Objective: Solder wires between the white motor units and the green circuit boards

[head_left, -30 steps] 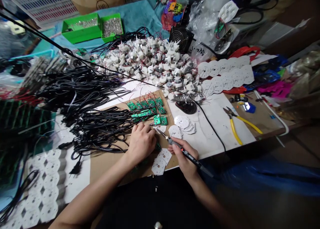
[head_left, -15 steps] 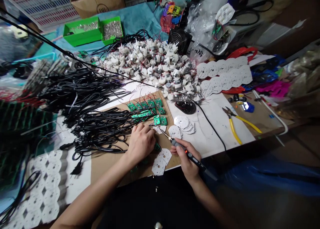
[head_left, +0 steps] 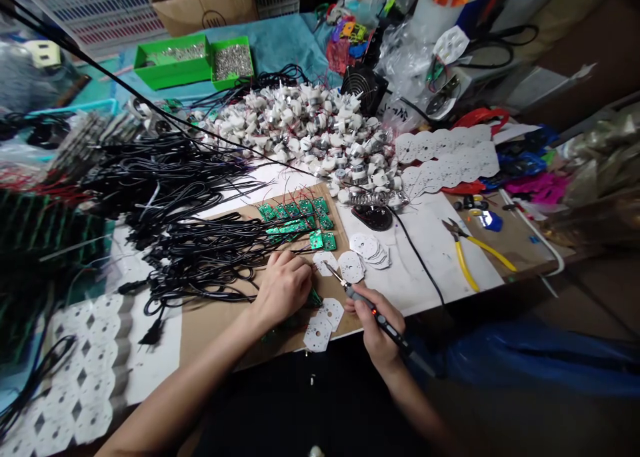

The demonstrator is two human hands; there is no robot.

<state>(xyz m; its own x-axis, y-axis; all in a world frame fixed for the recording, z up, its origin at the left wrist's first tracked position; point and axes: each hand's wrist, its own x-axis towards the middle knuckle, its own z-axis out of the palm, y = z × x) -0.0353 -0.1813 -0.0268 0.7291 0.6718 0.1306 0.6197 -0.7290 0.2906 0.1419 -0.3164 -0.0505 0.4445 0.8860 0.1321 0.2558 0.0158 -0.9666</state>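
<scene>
My right hand (head_left: 379, 324) grips a soldering iron (head_left: 384, 322) with a lit red display. The iron's tip meets a white round circuit board (head_left: 325, 264) on the brown cardboard (head_left: 215, 330). My left hand (head_left: 285, 287) is closed just left of that board, its fingers curled down; what they hold is hidden. Beyond it lie green circuit boards (head_left: 295, 225) with thin red wires and black cords. Another white board (head_left: 351, 266) lies to the right, beside a stack of white boards (head_left: 370, 247). Two more white boards (head_left: 323, 324) overlap near the front edge.
Bundled black power cords (head_left: 200, 257) spread at left. A large heap of white parts (head_left: 305, 124) fills the back. The iron stand (head_left: 371, 217) has a metal coil. Yellow-handled cutters (head_left: 475, 250) lie at right. Green bins (head_left: 173, 60) hold small metal pieces.
The view has shifted slightly. The white board by my left hand now shows more fully, and the iron's tip rests on it. Both hands stay nearly where they were.
</scene>
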